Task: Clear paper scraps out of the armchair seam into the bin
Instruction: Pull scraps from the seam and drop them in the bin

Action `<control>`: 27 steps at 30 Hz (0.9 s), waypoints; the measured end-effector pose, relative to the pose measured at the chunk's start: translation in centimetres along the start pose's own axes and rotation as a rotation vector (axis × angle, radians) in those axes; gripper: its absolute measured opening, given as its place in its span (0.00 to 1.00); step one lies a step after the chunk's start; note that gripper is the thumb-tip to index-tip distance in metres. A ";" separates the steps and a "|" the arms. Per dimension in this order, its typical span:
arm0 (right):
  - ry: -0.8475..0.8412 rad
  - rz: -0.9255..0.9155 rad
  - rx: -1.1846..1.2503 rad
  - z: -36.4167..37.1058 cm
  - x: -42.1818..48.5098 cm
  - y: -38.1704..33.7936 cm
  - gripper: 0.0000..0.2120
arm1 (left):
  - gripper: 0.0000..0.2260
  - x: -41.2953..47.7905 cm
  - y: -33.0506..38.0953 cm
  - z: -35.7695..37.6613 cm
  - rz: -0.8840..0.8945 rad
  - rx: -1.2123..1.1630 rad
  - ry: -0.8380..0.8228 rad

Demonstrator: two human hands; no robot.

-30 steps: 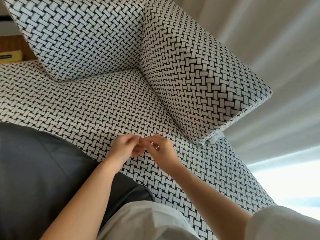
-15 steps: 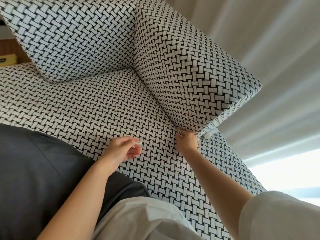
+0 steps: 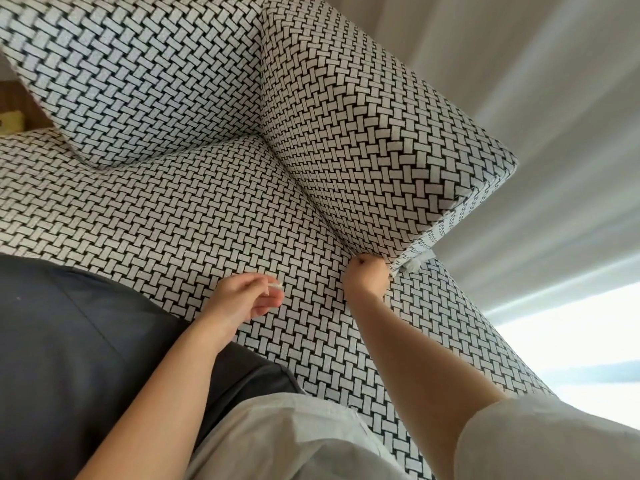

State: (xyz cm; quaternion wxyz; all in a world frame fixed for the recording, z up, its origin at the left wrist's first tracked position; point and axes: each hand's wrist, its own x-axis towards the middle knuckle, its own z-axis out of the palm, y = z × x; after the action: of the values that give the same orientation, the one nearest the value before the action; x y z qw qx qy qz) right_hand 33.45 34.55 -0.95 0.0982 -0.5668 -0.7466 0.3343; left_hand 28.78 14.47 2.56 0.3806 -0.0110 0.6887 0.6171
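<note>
White paper scrap (image 3: 275, 286) stays pinched in our left hand (image 3: 247, 301); our right hand (image 3: 365, 277), now apart, buries hidden fingers in the armchair seam (image 3: 320, 216).

A single wide-angle view comes from the person's head, facing forward and down onto the armchair seat (image 3: 194, 216), near enough that its weave fills most of the frame. The picture is rolled. The armrest (image 3: 363, 126) slants from upper centre toward the right edge, and the curtain (image 3: 519, 98) streaks diagonally across the upper right. The left hand (image 3: 242, 299) and right hand (image 3: 365, 277) reach in from the bottom edge toward the centre.
</note>
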 end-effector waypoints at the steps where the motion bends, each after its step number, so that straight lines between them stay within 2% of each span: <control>1: 0.017 -0.006 0.013 0.1 -0.2 -0.1 0.18 | 0.08 0.0 0.0 0.0 0.001 0.001 0.003; 4: 0.052 -0.130 0.006 0.2 -0.7 0.1 0.15 | 0.08 0.0 0.1 0.0 -0.011 -0.013 0.006; 7: 0.014 -0.256 0.050 0.2 -1.5 0.5 0.11 | 0.08 0.1 0.2 0.1 -0.026 -0.035 0.005; 11: -0.171 -0.360 0.260 -0.2 -4.2 0.8 0.10 | 0.10 0.2 0.1 0.3 -0.077 -0.029 -0.051; 14: -0.307 -0.442 0.391 -0.2 -6.6 0.3 0.07 | 0.10 0.3 0.1 0.3 -0.146 -0.129 -0.075; 17: -0.377 -0.600 0.340 -0.1 -8.2 0.0 0.06 | 0.10 0.1 0.4 0.5 -0.189 -0.235 -0.087; 20: -0.423 -0.703 0.301 0.5 -9.1 0.0 0.06 | 0.18 -0.4 0.5 0.9 -0.230 -0.392 -0.089; 22: -0.430 -0.749 0.257 1.1 -9.4 0.0 0.07 | 0.21 -0.7 0.6 1.0 -0.239 -0.398 -0.077; 25: -0.462 -0.844 0.210 1.3 -9.5 0.1 0.07 | 0.14 -0.9 0.5 1.1 -0.211 -0.272 -0.003; 27: -0.492 -0.867 0.213 0.7 -9.2 0.4 0.08 | 0.09 -0.8 0.4 1.1 -0.191 -0.196 -0.014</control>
State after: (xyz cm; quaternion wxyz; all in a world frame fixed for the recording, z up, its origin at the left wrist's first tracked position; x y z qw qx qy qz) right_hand 36.49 25.94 0.39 0.1062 -0.0962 -0.8759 0.4608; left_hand 29.75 15.17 3.42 0.4395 -0.1095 0.6183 0.6423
